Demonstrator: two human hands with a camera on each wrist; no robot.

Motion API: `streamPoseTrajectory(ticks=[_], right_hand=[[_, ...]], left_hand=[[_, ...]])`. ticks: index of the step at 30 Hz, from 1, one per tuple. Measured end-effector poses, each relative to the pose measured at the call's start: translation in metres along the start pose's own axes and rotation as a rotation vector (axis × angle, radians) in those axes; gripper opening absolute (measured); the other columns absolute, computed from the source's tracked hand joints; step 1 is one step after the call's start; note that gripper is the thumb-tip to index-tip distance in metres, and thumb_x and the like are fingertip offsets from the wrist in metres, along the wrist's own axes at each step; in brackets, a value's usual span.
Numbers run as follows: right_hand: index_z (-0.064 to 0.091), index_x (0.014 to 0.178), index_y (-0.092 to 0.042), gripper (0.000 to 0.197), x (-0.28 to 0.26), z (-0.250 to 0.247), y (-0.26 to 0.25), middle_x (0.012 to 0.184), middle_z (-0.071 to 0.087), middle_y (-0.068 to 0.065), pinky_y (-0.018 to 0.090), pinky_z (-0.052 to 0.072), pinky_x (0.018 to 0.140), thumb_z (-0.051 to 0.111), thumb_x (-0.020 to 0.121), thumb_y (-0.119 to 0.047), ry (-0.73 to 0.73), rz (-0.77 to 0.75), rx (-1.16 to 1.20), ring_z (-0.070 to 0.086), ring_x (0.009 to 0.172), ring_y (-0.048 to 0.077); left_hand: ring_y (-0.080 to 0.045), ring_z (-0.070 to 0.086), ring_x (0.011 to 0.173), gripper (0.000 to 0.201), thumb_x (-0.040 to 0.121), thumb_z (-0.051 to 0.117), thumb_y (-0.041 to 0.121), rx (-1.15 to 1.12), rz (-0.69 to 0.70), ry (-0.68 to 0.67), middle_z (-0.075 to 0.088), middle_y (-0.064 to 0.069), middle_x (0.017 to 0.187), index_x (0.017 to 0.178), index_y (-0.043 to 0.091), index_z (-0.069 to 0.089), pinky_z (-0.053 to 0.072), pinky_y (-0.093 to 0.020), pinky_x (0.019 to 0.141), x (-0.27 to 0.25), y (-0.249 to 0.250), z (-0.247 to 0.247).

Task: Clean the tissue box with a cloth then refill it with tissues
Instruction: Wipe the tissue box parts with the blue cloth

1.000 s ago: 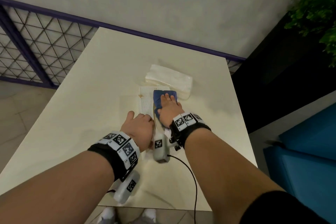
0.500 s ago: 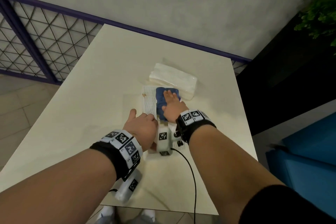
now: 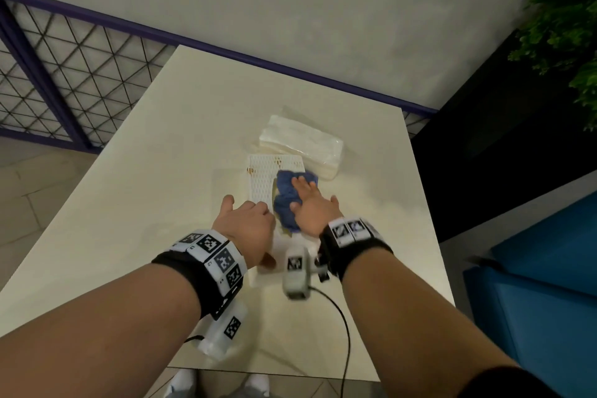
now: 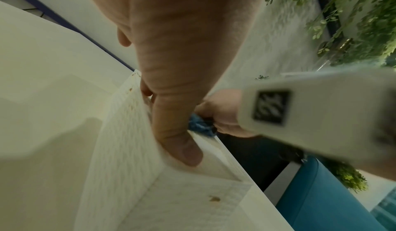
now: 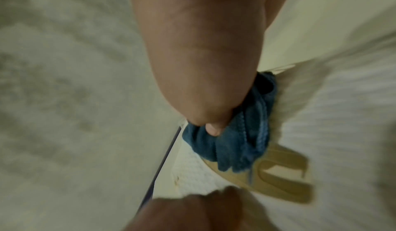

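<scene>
A white lattice tissue box (image 3: 265, 178) lies on the table, its tan wooden top (image 5: 278, 180) with a slot showing in the right wrist view. My left hand (image 3: 245, 223) grips the box's near end, thumb (image 4: 177, 141) over the upper edge. My right hand (image 3: 307, 207) presses a bunched blue cloth (image 3: 286, 200) onto the box, thumb dug into the cloth (image 5: 231, 146). A wrapped pack of white tissues (image 3: 300, 139) lies just beyond the box, touching its far right corner. Brown specks mark the box wall (image 4: 120, 141).
The cream table (image 3: 145, 171) ends at a purple rail and mesh fence (image 3: 64, 74) on the left and back. A dark planter with a green plant (image 3: 565, 26) and blue seats (image 3: 533, 268) stand to the right. A cable hangs off the table's near edge.
My right hand has dragged the cloth along the box towards me, and the cloth has bunched up. The left hand keeps its hold on the near end.
</scene>
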State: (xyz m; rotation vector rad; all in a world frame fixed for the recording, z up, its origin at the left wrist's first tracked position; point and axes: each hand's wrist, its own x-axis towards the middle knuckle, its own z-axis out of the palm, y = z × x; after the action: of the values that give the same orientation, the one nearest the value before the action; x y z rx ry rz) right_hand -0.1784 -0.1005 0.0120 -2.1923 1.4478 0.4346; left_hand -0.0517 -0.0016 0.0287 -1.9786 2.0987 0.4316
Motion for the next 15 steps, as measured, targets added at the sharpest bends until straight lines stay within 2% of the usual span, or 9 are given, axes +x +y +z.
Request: streamPoseTrajectory(ticks=[2,4,6,10,12,13,15], right_hand=[[-0.004,0.154,-0.024,0.061,0.013,-0.008,-0.004,0.163,-0.008,-0.007,0.051,0.006,0.119,0.030,0.103,-0.026,-0.003,-0.007,-0.022,-0.002,0.151,0.017],[-0.003,0.154,-0.022,0.062,0.005,-0.006,-0.002,0.163,-0.008,-0.004,0.049,0.008,0.121,0.031,0.103,-0.028,0.001,-0.033,-0.025,-0.001,0.151,0.019],[-0.001,0.154,-0.021,0.063,-0.022,0.008,0.004,0.164,-0.005,-0.002,0.047,0.008,0.121,0.033,0.102,-0.031,-0.003,-0.056,-0.044,-0.001,0.151,0.019],[0.007,0.155,-0.023,0.060,-0.072,0.029,0.014,0.164,0.005,-0.001,0.039,0.011,0.120,0.036,0.102,-0.028,-0.013,-0.093,-0.084,0.007,0.151,0.020],[0.015,0.154,-0.023,0.058,-0.082,0.022,0.017,0.162,0.015,0.001,0.032,0.018,0.117,0.040,0.101,-0.024,-0.055,-0.113,-0.156,0.020,0.148,0.022],[0.023,0.152,-0.023,0.057,-0.083,0.018,0.019,0.160,0.025,0.003,0.030,0.023,0.114,0.044,0.099,-0.022,-0.073,-0.100,-0.163,0.030,0.144,0.023],[0.047,0.141,-0.022,0.049,-0.088,0.011,0.022,0.144,0.050,0.008,0.028,0.034,0.106,0.053,0.093,-0.015,-0.052,-0.054,-0.025,0.048,0.130,0.025]], left_hand=[[-0.019,0.043,0.123,0.064,0.081,0.056,0.059,0.003,0.009,0.005,0.046,0.003,0.126,0.131,0.021,0.045,0.013,-0.053,0.108,-0.001,0.000,0.000],[-0.018,0.044,0.121,0.069,0.078,0.055,0.065,0.001,0.015,0.008,0.047,0.003,0.124,0.130,0.021,0.045,0.012,-0.053,0.108,0.000,-0.001,0.003],[-0.018,0.045,0.120,0.073,0.073,0.055,0.071,-0.009,0.015,0.015,0.048,0.005,0.121,0.128,0.023,0.047,0.012,-0.052,0.107,0.000,-0.003,0.005],[-0.017,0.044,0.122,0.077,0.072,0.055,0.073,-0.004,0.023,0.016,0.047,0.006,0.126,0.130,0.024,0.046,0.011,-0.051,0.109,0.003,-0.003,0.007],[-0.017,0.044,0.122,0.079,0.072,0.055,0.073,0.008,0.028,0.013,0.046,0.006,0.128,0.132,0.023,0.045,0.009,-0.051,0.109,0.004,-0.003,0.009],[-0.017,0.044,0.123,0.079,0.072,0.055,0.073,0.018,0.032,0.011,0.046,0.006,0.130,0.132,0.023,0.045,0.009,-0.051,0.110,0.003,-0.003,0.009],[-0.016,0.043,0.124,0.078,0.073,0.056,0.071,0.046,0.060,0.005,0.045,0.006,0.133,0.133,0.023,0.044,0.007,-0.053,0.110,0.002,-0.004,0.008]])
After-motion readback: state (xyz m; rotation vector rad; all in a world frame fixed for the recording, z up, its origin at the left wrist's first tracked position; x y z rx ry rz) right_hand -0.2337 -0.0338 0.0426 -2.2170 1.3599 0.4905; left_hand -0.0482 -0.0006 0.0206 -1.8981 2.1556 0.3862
